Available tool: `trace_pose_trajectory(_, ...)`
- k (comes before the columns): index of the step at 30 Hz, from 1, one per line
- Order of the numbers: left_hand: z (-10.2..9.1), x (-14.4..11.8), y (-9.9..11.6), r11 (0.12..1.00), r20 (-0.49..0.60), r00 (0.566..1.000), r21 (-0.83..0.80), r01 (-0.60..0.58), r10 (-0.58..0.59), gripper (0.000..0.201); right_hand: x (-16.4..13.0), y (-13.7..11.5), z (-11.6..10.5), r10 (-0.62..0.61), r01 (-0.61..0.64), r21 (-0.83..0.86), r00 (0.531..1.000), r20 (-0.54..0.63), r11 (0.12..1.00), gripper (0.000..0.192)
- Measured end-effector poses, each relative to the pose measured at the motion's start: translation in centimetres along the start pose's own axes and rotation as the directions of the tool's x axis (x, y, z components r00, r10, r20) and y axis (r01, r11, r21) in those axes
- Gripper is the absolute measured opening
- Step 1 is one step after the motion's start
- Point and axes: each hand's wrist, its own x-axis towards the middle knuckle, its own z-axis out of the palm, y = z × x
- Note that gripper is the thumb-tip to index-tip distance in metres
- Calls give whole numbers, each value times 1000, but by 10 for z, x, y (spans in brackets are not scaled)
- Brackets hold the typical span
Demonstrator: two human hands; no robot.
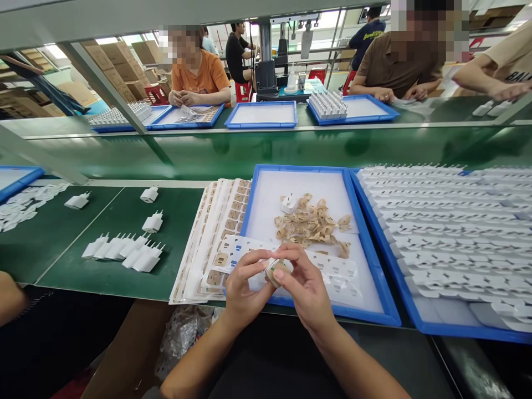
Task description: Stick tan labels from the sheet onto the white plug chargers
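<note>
left hand (243, 285), right hand (305, 285) | both pinch small white charger (276, 270) | tan label

2 bare forearms, left hand (243, 288) and right hand (305, 288), no sleeves, gloves or rings.

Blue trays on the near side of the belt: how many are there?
3. Left tray, cut off by the frame edge; middle tray, beyond the left hand and right hand pinching a charger; right tray, packed with white parts.
</note>
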Motion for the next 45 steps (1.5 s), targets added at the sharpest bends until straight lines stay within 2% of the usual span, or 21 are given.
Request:
trace_pose_trajectory(7,4,1,-1,975,-20,989,166,-144,150,38,-1,5,1,13,-13,45,1000,-5,999,16)
trace_pose_trajectory(11,6,3,-2,954,-26,972,200,-223,232,34,-3,6,2,-1,3,66,999,-33,998,17)
trace_pose_trajectory(15,8,3,-5,932,-52,949,215,-292,310,32,-3,5,4,70,-62,137,996,-52,989,19)
trace_pose_trajectory(19,11,2,-7,927,-67,946,231,-294,317,32,-1,3,5,93,-80,186,994,-59,979,25)
trace_pose_trajectory(23,12,3,-6,937,-74,951,211,-278,299,40,-2,4,4,83,-71,192,995,-59,979,30)
trace_pose_trajectory(29,12,2,-7,936,-50,946,174,-307,320,44,-1,4,0,6,-6,51,1000,-12,999,15)
trace_pose_trajectory(36,8,-10,-16,988,-46,987,14,-151,151,53,4,-8,-17,-13,55,-196,977,211,979,37)
trace_pose_trajectory(38,7,-8,-14,988,-33,987,0,-154,154,54,8,-14,-24,-39,104,-266,970,240,958,32)
trace_pose_trajectory(42,5,-4,-9,984,4,984,-15,-175,176,59,17,-28,-34,-148,236,-450,964,222,861,16)
trace_pose_trajectory(45,5,-5,-7,990,9,990,-39,-139,139,60,21,-36,-37,-132,246,-477,957,259,844,14)
